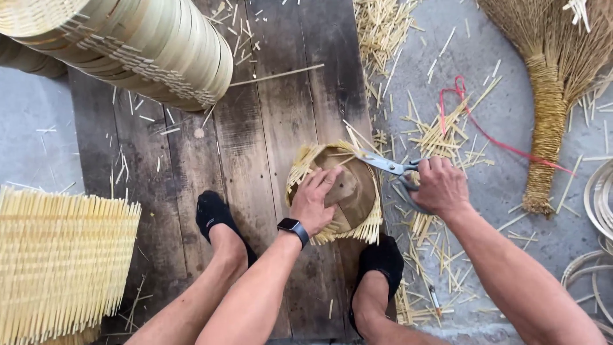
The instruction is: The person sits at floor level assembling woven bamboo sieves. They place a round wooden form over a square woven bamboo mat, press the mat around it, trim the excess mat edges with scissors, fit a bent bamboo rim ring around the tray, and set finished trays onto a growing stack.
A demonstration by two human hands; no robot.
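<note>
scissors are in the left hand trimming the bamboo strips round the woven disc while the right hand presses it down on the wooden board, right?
Not quite: the hands are swapped. In the head view the right hand holds the scissors, trimming the bamboo strips round the woven disc, while the left hand presses it down on the wooden board.

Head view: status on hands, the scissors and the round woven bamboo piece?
Left hand flat on round woven bamboo piece. Right hand grips grey metal scissors, blades at its upper rim. Cut bamboo slivers litter the right side.

Pale yellow woven mat with a brown disc — dark weathered boards, black socks, red cord far right, silver scissors.
</note>
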